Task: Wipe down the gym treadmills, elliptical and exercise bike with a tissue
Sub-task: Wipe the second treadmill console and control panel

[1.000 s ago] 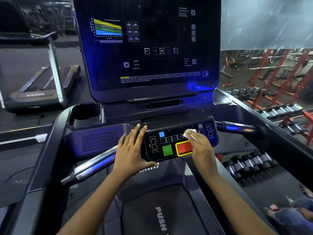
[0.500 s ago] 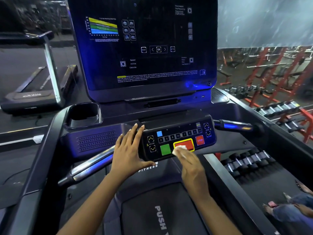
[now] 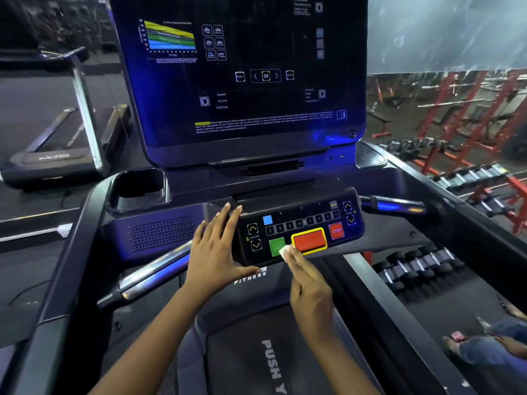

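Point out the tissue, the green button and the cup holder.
tissue point(image 3: 285, 251), head view, exposed white corner.
green button point(image 3: 275, 243), head view, upper face.
cup holder point(image 3: 142, 203), head view, front rim.

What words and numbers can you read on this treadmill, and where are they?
"OK", "Speed", "Incline", "Calories": screen.
"STOP": round red button.
"INCLINE": control panel, beside arrows.
"2", "5", "8", "10": number keys.
"FITNESS": cover below panel.
"PUSH Y", cut off: treadmill deck.
Screen's small print: too blurred.
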`<state>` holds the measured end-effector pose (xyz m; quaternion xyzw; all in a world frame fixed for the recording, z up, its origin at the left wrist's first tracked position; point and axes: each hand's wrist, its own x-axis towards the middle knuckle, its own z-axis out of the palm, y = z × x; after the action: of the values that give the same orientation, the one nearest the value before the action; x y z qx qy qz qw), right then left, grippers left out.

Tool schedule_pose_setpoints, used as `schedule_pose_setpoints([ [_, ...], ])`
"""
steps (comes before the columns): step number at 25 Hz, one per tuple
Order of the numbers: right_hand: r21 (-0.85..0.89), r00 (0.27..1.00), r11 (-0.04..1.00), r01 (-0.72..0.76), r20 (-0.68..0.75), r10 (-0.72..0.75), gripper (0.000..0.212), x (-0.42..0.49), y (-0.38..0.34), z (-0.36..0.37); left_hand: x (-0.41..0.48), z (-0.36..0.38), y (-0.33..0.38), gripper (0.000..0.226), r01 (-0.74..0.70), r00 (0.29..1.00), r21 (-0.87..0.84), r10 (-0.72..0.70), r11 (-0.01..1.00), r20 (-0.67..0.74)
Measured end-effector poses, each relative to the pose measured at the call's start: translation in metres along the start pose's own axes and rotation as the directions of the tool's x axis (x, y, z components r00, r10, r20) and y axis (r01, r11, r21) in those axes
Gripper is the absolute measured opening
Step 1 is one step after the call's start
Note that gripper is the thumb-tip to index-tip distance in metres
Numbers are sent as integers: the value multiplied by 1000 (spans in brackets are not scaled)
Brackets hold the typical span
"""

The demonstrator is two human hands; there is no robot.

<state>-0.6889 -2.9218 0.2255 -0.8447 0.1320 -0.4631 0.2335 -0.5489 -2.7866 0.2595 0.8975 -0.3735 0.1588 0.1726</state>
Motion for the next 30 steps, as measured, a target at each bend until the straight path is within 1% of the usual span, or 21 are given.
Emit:
schedule_pose_setpoints([
  [1,-9,1000,1000,-1,-28,0,34,8,5,-4,0,0,0,120,-2,1000,-3,2,1000,-2],
  [3,-54,995,997,-59,-83,55,33,29,25,-11,0,-1,-1,119,-3,1000,-12,3,1000,0],
  [4,-93,993,991,-92,-84,84,33,37,35,-12,0,-1,-1,119,-3,1000,-13,3,1000,0],
  [6,-184,993,976,-116,-39,111,41,39,41,-9,0,0,0,119,-4,1000,-4,4,1000,-6],
  [8,-244,997,967,-67,10,72,46,28,37,-3,0,0,-1,119,-4,1000,-2,4,1000,-11],
  [9,-247,999,969,-24,37,34,49,21,32,0,1,0,0,120,-4,1000,-5,4,1000,-10],
  [11,-197,992,976,96,104,-77,48,6,18,6,0,0,0,120,-3,1000,-10,3,1000,-12],
  [13,-120,980,979,163,130,-148,41,4,5,6,-1,0,0,120,-1,1000,-4,1,1000,-16],
  [14,-91,985,985,150,105,-140,38,12,4,4,0,-1,1,119,0,1000,-1,0,1000,-14],
  [15,-72,994,992,100,57,-96,37,23,7,1,0,-1,1,119,3,1000,-3,-3,1000,-9],
  [17,-68,997,996,-50,-56,46,33,51,19,-2,0,-2,1,119,6,1000,-13,-6,1000,2],
  [18,-75,992,991,-108,-79,102,34,62,24,0,0,-2,1,119,6,1000,-15,-6,1000,1],
  [19,-90,989,987,-133,-76,127,37,68,24,4,0,-3,1,119,4,1000,-15,-4,1000,-3],
  [20,-112,991,986,-124,-55,119,43,70,20,12,0,-3,2,119,3,1000,-15,-3,1000,-6],
  [22,-126,999,991,-44,3,45,50,61,4,29,1,-2,2,119,7,1000,-19,-8,1000,-11],
  [24,-88,995,993,84,67,-78,48,45,-11,39,1,-3,3,118,12,1000,-21,-12,1000,-13],
  [26,-53,972,981,185,159,-175,49,26,-19,41,0,-3,3,115,7,1000,-23,-7,1000,-10],
  [28,-17,932,959,282,241,-269,47,8,-20,34,-1,-2,2,112,9,1000,-40,-9,999,-2],
  [30,18,922,951,310,237,-305,41,8,-14,22,0,-1,2,113,13,1000,-44,-13,999,-2],
])
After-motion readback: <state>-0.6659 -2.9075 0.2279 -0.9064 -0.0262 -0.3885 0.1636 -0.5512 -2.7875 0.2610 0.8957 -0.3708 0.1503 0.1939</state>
